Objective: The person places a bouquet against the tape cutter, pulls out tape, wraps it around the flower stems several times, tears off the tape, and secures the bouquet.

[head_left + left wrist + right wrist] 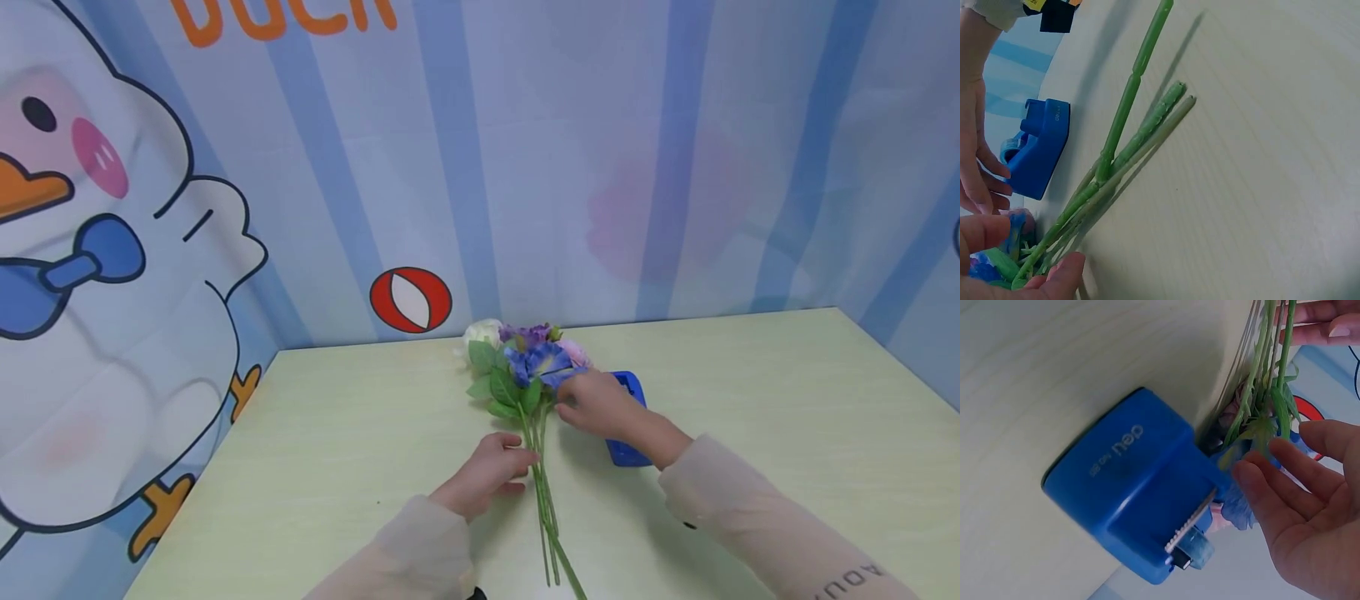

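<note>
A bunch of artificial flowers lies on the table, with white, purple, pink and blue blooms (542, 363) at the far end. Its green stems (546, 500) run toward the near edge. My left hand (491, 473) is beside the stems, fingers loosely extended and the fingertips at them. In the left wrist view, its thumb and fingers stand apart on either side of the stems (1116, 162). My right hand (603, 406) is at the right side of the blue flower (1238, 503), its fingers relaxed and bent near the petals; whether they touch is unclear.
A blue tape dispenser (1129, 481) with a toothed cutting edge and a roll of tape stands just right of the flowers, partly behind my right hand and wrist in the head view. Behind the pale wooden table (337, 433) hangs a striped blue backdrop (525, 167) with a cartoon duck.
</note>
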A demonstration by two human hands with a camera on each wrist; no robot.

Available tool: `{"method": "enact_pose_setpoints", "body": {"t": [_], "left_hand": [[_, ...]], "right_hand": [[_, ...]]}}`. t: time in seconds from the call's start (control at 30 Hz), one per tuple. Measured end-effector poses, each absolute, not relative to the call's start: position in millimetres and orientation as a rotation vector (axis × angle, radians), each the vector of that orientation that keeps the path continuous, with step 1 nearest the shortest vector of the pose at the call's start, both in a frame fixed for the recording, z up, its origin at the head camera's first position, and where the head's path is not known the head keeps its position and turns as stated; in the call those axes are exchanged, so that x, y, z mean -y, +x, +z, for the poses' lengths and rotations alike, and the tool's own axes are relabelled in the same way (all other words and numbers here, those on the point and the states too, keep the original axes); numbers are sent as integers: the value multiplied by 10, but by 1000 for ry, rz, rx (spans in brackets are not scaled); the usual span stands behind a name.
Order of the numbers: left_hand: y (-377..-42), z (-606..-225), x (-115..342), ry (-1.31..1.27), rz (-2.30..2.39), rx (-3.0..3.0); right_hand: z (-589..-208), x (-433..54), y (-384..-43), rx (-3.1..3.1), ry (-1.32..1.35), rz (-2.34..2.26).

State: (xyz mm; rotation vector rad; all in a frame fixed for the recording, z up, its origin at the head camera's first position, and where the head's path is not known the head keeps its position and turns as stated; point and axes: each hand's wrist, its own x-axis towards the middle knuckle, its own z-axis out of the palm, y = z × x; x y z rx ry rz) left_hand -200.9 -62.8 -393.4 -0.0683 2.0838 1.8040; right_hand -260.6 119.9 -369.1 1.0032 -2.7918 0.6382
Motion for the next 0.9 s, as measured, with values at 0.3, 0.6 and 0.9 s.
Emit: {"method": "enact_pose_setpoints", "body": {"t": [0.3, 0.6, 0.9], "left_hand": [[-2003, -3956, 614, -97, 1828, -2034], [-2015, -3971, 547, -143, 1845, -2012], [-2023, -4001, 495, -220, 1903, -2013]], "right_hand": [[-3787, -1130, -2564, 2647, 1306, 316], [-3879, -1088, -2590, 2573, 1319, 298], [-4007, -1044, -2612, 2395, 1450, 67]]}}
